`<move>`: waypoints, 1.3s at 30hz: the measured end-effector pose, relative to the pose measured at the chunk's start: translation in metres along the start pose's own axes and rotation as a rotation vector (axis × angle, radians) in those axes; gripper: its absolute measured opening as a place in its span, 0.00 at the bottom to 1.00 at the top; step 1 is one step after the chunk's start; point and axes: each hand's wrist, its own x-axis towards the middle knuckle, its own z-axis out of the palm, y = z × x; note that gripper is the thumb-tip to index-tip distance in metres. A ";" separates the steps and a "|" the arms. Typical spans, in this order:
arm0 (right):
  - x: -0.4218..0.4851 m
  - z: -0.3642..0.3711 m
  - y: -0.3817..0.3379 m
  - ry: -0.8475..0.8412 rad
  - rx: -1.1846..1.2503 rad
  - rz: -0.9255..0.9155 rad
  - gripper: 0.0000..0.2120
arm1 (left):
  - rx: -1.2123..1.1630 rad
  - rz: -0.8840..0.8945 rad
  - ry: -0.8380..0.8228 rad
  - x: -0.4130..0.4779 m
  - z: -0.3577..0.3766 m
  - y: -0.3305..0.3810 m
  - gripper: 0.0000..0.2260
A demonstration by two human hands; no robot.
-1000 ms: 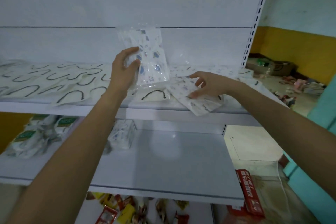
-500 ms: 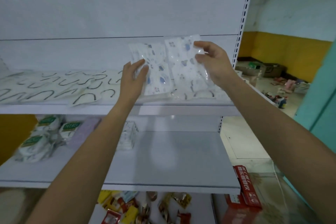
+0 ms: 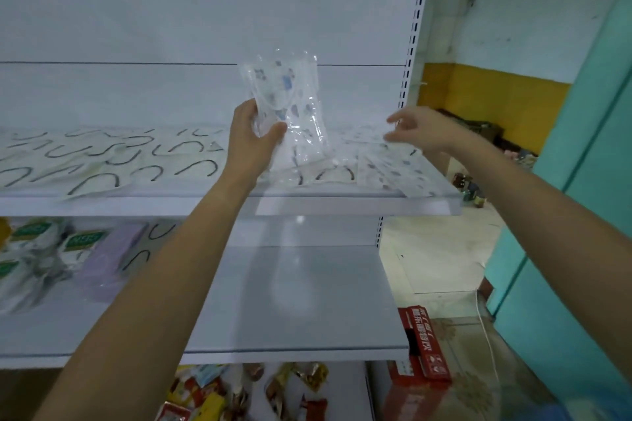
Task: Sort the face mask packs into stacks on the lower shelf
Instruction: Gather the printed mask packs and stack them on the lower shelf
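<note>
My left hand (image 3: 251, 140) grips a small bunch of patterned face mask packs (image 3: 290, 102) in clear wrappers and holds them upright above the upper shelf (image 3: 342, 207). To the right, my right hand (image 3: 422, 131) hovers over more patterned packs (image 3: 393, 167) lying on that shelf, fingers loosely bent and holding nothing. White packs with black ear loops (image 3: 102, 161) cover the left part of the upper shelf. The lower shelf (image 3: 307, 301) carries green-labelled packs (image 3: 82, 243), a lilac pack (image 3: 113, 256) and a white pack (image 3: 150, 246) at its left.
A slotted upright post (image 3: 412, 44) bounds the shelves on the right. A red carton (image 3: 424, 345) stands on the floor by the lower shelf's right corner. Snack packets (image 3: 239, 390) lie under the lower shelf. A teal wall (image 3: 581, 215) rises at the right.
My right hand has let go of the second patterned pack and moved down right over the upper shelf. The left hand now holds both packs together, raised a little.
</note>
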 end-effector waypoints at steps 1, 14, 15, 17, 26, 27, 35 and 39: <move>0.001 0.001 0.013 -0.098 -0.078 0.080 0.29 | -0.009 -0.015 0.008 0.001 0.006 0.000 0.14; 0.012 0.020 0.055 -0.108 0.025 0.139 0.33 | -0.067 0.028 -0.082 0.002 0.067 -0.011 0.39; 0.012 0.021 0.059 -0.076 0.097 0.132 0.31 | -0.065 0.036 -0.090 0.002 0.070 -0.012 0.38; 0.012 0.021 0.065 -0.008 0.242 0.093 0.26 | -0.033 0.025 -0.085 0.002 0.078 -0.012 0.30; 0.022 0.004 0.047 0.263 1.093 -0.183 0.16 | 0.084 -0.004 -0.096 0.005 0.098 -0.006 0.20; 0.023 0.006 0.039 0.291 1.081 -0.189 0.16 | 0.032 -0.032 -0.118 0.004 0.102 -0.002 0.19; 0.031 0.037 0.017 0.366 0.945 -0.210 0.11 | 0.077 0.071 -0.082 0.006 0.120 0.005 0.26; 0.030 0.023 0.038 0.235 0.549 -0.148 0.13 | 0.044 0.075 -0.044 0.009 0.108 -0.004 0.26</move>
